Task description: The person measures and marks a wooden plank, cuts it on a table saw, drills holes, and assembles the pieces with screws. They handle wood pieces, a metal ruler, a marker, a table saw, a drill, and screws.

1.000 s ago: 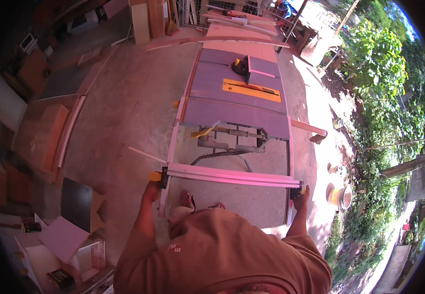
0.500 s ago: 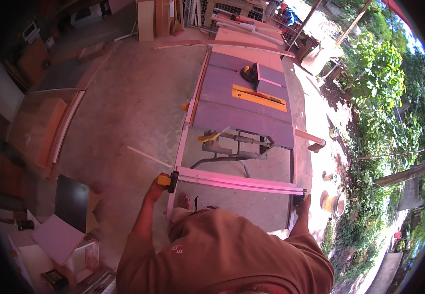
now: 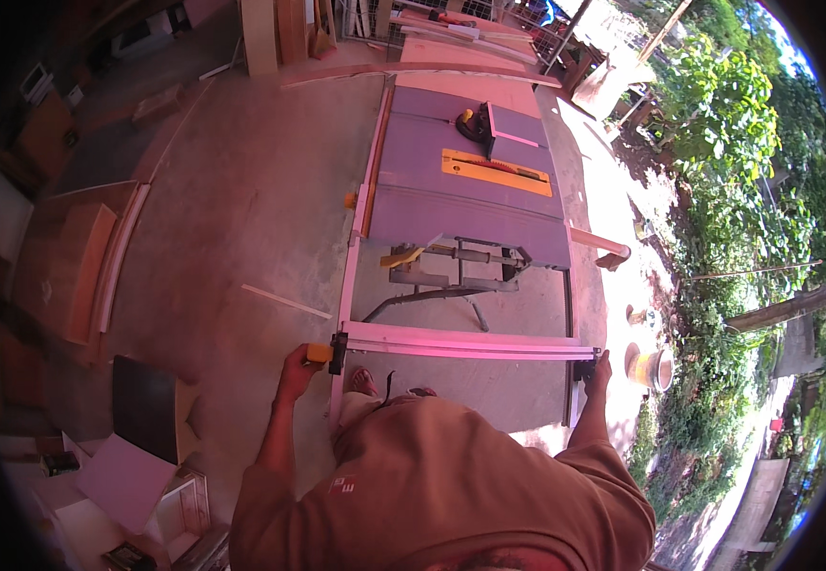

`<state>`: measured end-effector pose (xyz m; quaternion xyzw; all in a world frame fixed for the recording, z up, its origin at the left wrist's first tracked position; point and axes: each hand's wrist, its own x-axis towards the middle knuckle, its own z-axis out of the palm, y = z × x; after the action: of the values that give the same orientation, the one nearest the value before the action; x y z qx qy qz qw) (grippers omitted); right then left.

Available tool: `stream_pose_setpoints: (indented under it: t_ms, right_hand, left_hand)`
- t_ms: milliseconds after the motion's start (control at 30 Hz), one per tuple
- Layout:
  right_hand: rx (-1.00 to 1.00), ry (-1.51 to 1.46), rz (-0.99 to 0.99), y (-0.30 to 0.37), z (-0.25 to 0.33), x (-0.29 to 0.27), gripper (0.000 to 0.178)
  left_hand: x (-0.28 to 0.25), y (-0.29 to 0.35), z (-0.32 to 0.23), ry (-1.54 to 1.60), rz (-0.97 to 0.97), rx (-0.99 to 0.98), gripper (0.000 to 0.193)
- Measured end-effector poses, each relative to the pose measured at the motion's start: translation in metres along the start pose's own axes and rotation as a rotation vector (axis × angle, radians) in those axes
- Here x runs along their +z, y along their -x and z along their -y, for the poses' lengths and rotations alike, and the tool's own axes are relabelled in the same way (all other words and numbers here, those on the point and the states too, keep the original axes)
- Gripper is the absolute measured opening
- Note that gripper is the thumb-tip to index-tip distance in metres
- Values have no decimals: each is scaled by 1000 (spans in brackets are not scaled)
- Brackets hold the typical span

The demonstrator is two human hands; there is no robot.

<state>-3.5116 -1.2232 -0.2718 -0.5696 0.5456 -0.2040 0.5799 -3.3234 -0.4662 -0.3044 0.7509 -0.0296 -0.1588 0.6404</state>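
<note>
A table saw (image 3: 417, 211) with a grey-purple top stands in front of me, its blade showing in a yellow throat plate (image 3: 495, 172). A long pale metal rip fence (image 3: 460, 346) spans its two side rails, at the end nearest my body and well apart from the blade. My left hand (image 3: 296, 373) is closed around the yellow handle (image 3: 318, 353) at the fence's left end. At the opposite end, my right hand (image 3: 598, 374) grips by the black end piece, its fingers partly hidden. A miter gauge (image 3: 490, 131) sits on the saw top beyond the blade.
Beneath the gap between saw top and fence shows a dark metal stand (image 3: 441, 285). A thin wood strip (image 3: 286, 301) lies on the concrete at left. Boards and a cabinet carcass (image 3: 184, 504) stand farther left. At right are a bucket (image 3: 658, 369) and plants (image 3: 717, 143).
The right end of the fence has moved away from my body with my right hand, so the fence lies straighter across the rails. My left hand stays on the handle. The view has shifted slightly.
</note>
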Motion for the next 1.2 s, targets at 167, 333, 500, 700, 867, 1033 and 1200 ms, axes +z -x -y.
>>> stream_pose_setpoints:
  t_ms: [167, 333, 500, 700, 867, 1033, 1200]
  right_hand:
    - [34, 8, -53, -1, -3, -2, 56]
    - [16, 69, 3, -2, -3, -2, 61]
    - [59, 80, -38, -1, -3, -2, 65]
    - [13, 90, -15, -1, -2, -1, 65]
    - [56, 101, -43, -7, -4, -3, 64]
    - [53, 57, 10, -19, -9, -14, 62]
    - [33, 14, 121, -23, -1, -14, 52]
  left_hand:
    - [2, -1, -22, -323, -58, 130, 23]
    - [-8, -9, -36, -399, 23, 237, 26]
    - [-8, -9, -33, -504, 4, 250, 27]
    - [2, -3, -25, -392, -46, 239, 28]
    - [5, -2, -25, -345, -59, 328, 30]
    - [16, 4, -20, -280, -95, 306, 30]
    - [11, 3, -22, -305, -75, 240, 35]
